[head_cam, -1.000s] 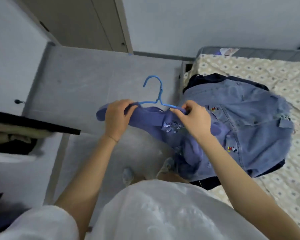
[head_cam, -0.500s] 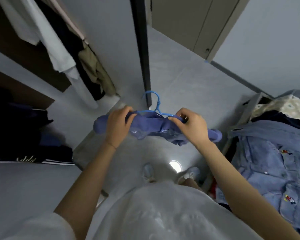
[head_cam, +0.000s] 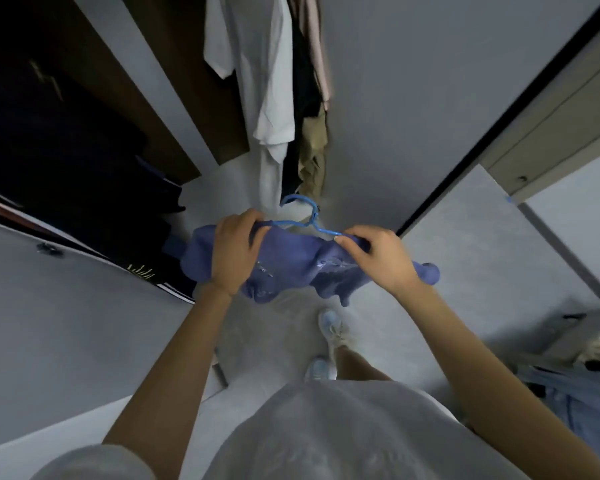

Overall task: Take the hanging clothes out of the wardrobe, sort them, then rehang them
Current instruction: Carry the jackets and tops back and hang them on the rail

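Grey floor runs to the open wardrobe.

A loose white short-sleeved top fills the lower frame — forearms bare — pale trainers just below centre.

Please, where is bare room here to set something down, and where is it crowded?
Bare: the floor between the right forearm and the black door edge, and the patch left of the shoes. Crowded: white shirt and khaki garment hang tightly together; dark clothes fill the left compartment.
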Action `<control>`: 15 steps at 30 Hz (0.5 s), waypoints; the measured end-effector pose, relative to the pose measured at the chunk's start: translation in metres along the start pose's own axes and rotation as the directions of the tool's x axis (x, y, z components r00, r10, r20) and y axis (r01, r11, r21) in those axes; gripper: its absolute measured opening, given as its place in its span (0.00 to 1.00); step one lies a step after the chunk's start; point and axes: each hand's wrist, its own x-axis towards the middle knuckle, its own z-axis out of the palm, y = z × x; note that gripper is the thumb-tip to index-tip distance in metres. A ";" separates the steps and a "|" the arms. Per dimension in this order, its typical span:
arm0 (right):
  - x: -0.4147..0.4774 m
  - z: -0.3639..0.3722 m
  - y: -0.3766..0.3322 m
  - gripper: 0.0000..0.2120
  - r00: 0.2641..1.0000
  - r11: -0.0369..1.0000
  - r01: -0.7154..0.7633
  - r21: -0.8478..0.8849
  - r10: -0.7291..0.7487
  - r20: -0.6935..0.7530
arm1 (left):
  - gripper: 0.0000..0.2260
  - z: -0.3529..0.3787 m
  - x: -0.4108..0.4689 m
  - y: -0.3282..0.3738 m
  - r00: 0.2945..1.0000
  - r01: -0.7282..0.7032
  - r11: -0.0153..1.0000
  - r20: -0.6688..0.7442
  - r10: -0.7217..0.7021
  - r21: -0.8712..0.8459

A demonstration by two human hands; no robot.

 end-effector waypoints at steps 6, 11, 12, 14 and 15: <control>0.067 0.012 -0.032 0.14 0.990 0.992 0.099 0.080 -0.106 0.089 | 0.07 -0.017 0.035 -0.039 0.993 0.090 0.992 -0.086 -0.083 0.087; 0.115 0.018 -0.064 0.16 0.984 0.979 0.144 0.142 -0.158 0.088 | 0.16 -0.034 0.055 -0.053 0.963 0.210 0.977 -0.185 -0.198 0.047; 0.124 0.020 -0.071 0.16 0.984 0.980 0.141 0.143 -0.155 0.093 | 0.16 -0.038 0.059 -0.057 0.953 0.231 0.972 -0.210 -0.217 0.043; 0.141 0.026 -0.084 0.15 0.983 0.979 0.137 0.152 -0.153 0.099 | 0.16 -0.046 0.068 -0.064 0.935 0.273 0.961 -0.245 -0.255 0.043; 0.149 0.029 -0.090 0.15 0.983 0.977 0.136 0.162 -0.154 0.101 | 0.16 -0.049 0.074 -0.070 0.930 0.288 0.956 -0.256 -0.265 0.055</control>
